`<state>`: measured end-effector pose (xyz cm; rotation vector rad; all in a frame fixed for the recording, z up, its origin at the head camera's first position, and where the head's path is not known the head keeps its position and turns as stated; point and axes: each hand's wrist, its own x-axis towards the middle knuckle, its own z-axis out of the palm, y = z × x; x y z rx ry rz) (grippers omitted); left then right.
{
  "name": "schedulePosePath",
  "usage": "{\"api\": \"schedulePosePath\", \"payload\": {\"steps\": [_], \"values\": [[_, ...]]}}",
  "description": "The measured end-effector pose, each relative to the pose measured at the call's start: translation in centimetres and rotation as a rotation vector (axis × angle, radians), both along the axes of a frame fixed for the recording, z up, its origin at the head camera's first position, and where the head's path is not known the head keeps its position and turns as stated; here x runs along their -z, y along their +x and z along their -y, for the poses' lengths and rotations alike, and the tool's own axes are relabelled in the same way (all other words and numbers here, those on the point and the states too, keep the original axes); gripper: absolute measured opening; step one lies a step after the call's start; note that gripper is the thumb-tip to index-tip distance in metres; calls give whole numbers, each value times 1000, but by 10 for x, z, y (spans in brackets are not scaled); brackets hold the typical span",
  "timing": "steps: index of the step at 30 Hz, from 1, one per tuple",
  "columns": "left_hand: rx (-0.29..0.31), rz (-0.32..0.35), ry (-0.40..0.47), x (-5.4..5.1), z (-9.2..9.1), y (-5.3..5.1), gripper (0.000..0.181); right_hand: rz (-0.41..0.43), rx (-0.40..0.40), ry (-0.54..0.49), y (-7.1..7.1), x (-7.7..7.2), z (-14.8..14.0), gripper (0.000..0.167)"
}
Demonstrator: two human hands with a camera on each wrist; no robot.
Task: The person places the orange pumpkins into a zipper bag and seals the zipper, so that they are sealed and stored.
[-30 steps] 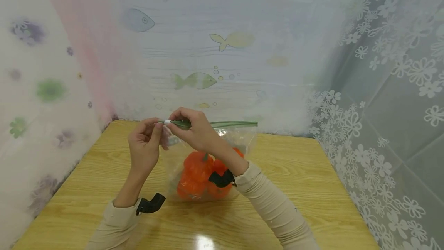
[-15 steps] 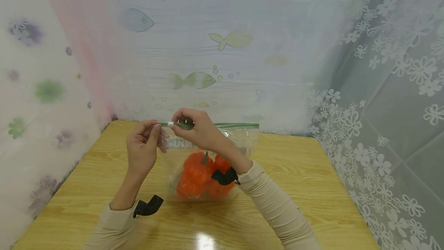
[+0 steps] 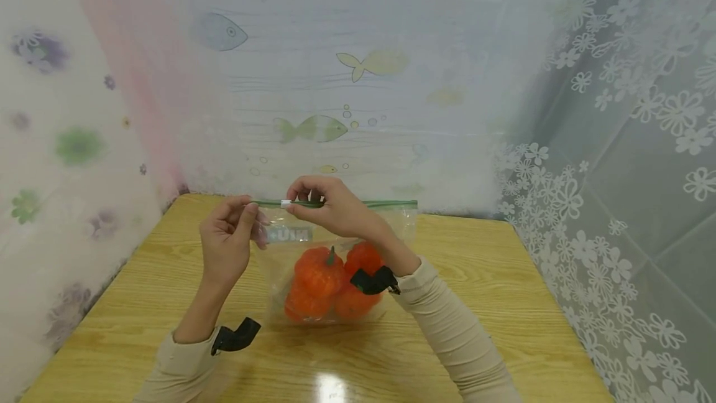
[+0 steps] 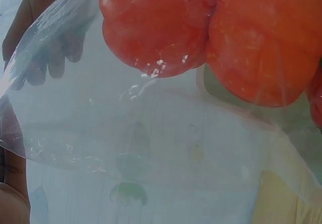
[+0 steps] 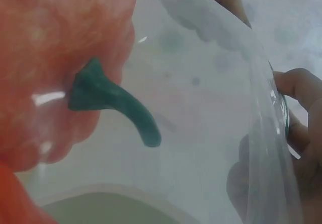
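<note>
A clear zip bag stands upright on the table with several orange-red bell peppers inside. Along its top runs a green zip with a white slider. My left hand pinches the bag's top left corner between thumb and forefinger. At the slider, my right hand pinches with thumb and fingers, covering part of the zip. Through the film in the left wrist view, two large peppers show up close. One green stem fills the middle of the right wrist view.
The wooden table reaches back to a wall sheet printed with fish. A flower-patterned sheet borders the right side. Black camera mounts sit at both wrists, the right one in front of the bag.
My right hand has moved to the right along the zip with the slider. My left hand has shifted slightly left. More zip and a printed label now show between the hands.
</note>
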<state>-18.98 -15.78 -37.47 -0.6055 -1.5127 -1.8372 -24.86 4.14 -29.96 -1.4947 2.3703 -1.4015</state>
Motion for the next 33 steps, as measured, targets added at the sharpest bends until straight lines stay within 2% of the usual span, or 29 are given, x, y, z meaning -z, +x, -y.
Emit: {"api": "schedulePosePath", "payload": {"steps": [6,10,21,33], "values": [[47,-31,40,-1,1,2,11,67,-3,-6,-3,2,-4,5],[39,-44,34,-1,2,2,10,96,-9,-18,-4,2,-5,7],[22,-88,26,4,4,3,9,65,-68,66,-2,-6,-10,5],[28,-94,31,6,5,4,11,62,-40,97,-1,-6,-21,4]]}}
